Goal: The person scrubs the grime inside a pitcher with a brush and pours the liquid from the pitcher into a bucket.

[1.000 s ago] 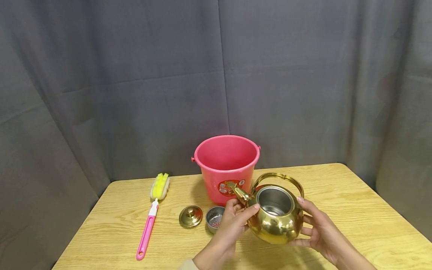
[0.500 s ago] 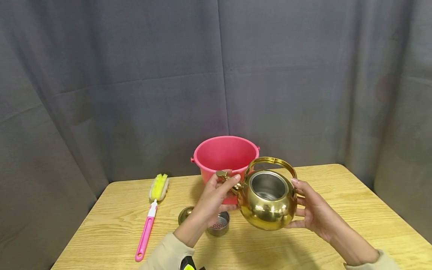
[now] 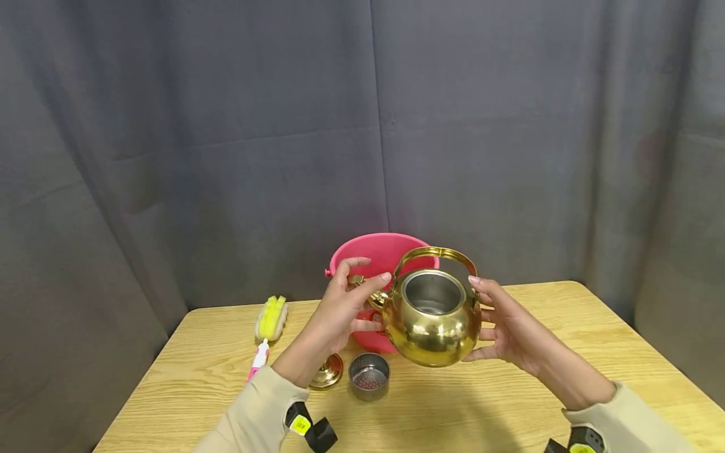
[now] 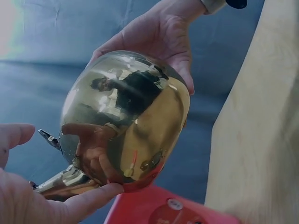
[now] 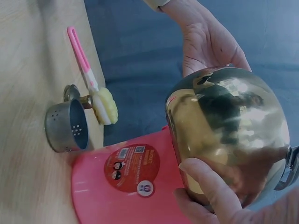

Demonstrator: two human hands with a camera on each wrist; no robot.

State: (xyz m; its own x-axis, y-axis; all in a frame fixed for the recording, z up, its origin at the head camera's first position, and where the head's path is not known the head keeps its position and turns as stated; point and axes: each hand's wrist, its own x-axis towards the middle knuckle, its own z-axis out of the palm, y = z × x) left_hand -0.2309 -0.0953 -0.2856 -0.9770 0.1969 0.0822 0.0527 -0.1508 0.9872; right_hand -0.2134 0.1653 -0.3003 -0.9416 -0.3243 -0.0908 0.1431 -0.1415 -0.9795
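A shiny gold teapot (image 3: 433, 336) without its lid is held up over the table between both hands, its steel-lined mouth facing up and its arched handle raised. My left hand (image 3: 340, 308) holds it at the spout side, with thumb and fingers around the spout (image 4: 70, 181). On the opposite side my right hand (image 3: 510, 327) grips the round body, thumb near the handle's base and fingers spread below. The teapot overlaps the front of a pink bucket (image 3: 391, 245) in the head view. Below lie a perforated steel strainer (image 3: 369, 376) and the gold lid (image 3: 328, 372), partly hidden by the left wrist.
A yellow and white sponge brush (image 3: 272, 319) with a pink handle lies at the left, its lower part behind the left sleeve. The wooden table (image 3: 555, 333) ends at a grey curtain (image 3: 481, 138) behind and at the sides.
Both hands have lifted the teapot and carried it left and away, toward the bucket. The left hand has slid out along the spout. The strainer and lid keep their places.
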